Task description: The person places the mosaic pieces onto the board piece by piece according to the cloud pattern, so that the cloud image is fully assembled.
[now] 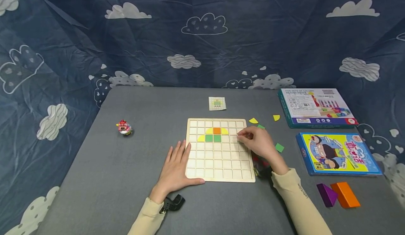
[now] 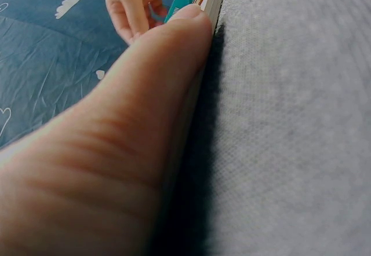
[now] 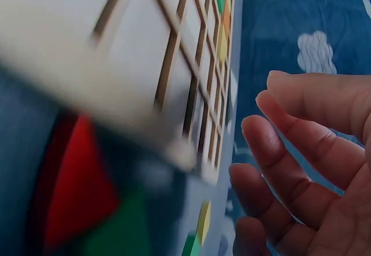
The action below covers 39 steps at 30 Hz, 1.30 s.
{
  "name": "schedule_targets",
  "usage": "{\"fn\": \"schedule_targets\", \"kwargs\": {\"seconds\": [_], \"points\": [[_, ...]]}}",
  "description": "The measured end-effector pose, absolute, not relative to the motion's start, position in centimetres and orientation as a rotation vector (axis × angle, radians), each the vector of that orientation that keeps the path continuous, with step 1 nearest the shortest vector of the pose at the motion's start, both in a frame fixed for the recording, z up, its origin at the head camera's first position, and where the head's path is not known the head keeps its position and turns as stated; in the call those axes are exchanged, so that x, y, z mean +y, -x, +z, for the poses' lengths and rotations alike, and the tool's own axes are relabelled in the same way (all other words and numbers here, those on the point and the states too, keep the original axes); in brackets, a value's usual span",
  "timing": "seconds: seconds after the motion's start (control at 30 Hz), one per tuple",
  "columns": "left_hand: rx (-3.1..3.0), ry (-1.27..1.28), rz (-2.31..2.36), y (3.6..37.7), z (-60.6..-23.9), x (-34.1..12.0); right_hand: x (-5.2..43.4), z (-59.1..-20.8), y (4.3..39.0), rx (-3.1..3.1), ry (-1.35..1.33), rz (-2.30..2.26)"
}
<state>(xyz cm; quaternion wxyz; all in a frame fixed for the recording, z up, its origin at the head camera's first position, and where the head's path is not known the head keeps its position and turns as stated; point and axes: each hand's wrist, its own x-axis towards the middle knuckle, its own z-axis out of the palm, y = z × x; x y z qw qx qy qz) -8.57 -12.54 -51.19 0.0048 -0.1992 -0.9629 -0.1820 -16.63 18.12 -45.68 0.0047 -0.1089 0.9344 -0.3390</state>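
Head view: flat left hand steadies the grid board; right hand, curled, grip unclear, beside loose tiles.

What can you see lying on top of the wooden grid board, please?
On the wooden grid board lie yellow, orange and green tiles. The left hand rests flat on its left edge. The right hand covers cells at its right edge.

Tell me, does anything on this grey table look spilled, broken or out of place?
Nothing looks spilled or broken. The wooden grid board lies flat and square under the left hand. The only mild oddity is a small red and pink toy figure standing alone, far from the loose yellow and green pieces beside the right hand.
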Motion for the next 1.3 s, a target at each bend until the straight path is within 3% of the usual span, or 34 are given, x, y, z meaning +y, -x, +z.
{"fn": "schedule_targets", "kwargs": {"seconds": [0.6,1.3], "points": [[-3.006,0.638,-0.551,8.6,-51.4,-12.7,25.0,-46.0,14.8,2.909,0.237,-1.021],[-3.028,0.623,-0.543,8.6,-51.4,-12.6,25.9,-46.4,14.8,2.894,0.186,-0.899]]}}
